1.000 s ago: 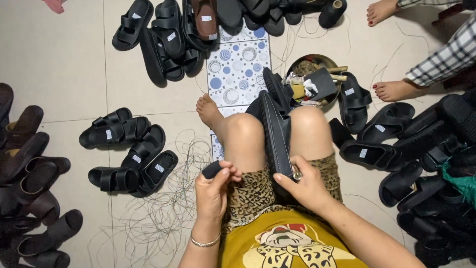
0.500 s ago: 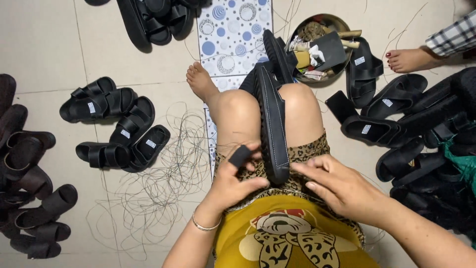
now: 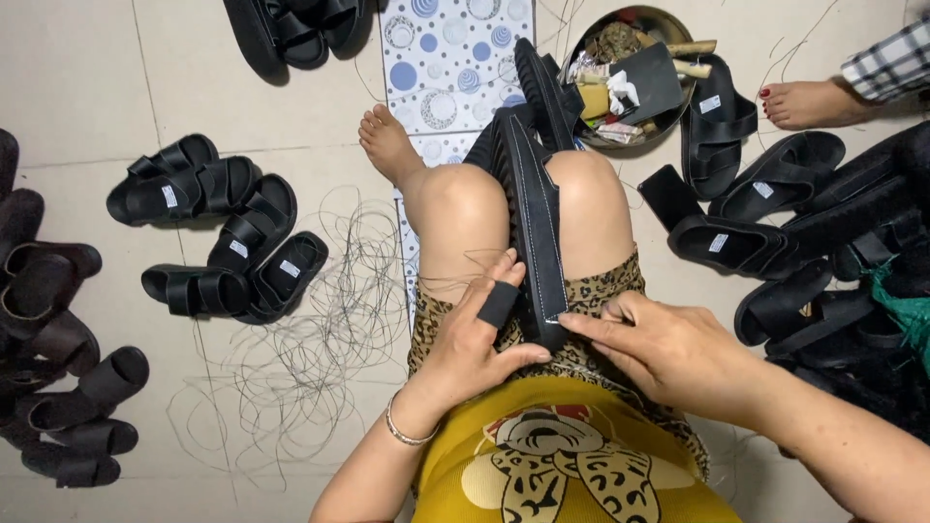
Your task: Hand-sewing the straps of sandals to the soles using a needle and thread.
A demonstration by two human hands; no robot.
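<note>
Pale tiled floor (image 3: 87, 87) all round, person seated on it, legs out fwd, camera looking straight down at lap.

Nearest: left hand (image 3: 475, 344) and right hand (image 3: 668, 349) both at lap, either side of near end of black sandal sole (image 3: 535, 208). Left hand curled against sole's near-left edge, thumb across under it toward the right fingers; index finger wears a black finger guard (image 3: 500, 303). Right hand half closed, fingertips pinching at sole's near-right edge by the pale stitch line. Needle too small to tell.

Sole clamped edge-up between knees, long axis running straight away from body, near end at hands, far end out past knees over a blue-dotted mat (image 3: 436, 58). Both hands about equally close; right sits on the stitched edge, left braces.

Room: a thin thread (image 3: 465, 260) trails left from sole over left thigh. Left side has loose thread tangle (image 3: 300, 358) on floor, then finished black sandals (image 3: 223, 232) beyond. Right side tighter, sandal pile (image 3: 804, 242) close by right thigh. Far: metal bowl of tools (image 3: 630, 77) just past right knee; another person's foot (image 3: 809, 102) top right, well apart.
</note>
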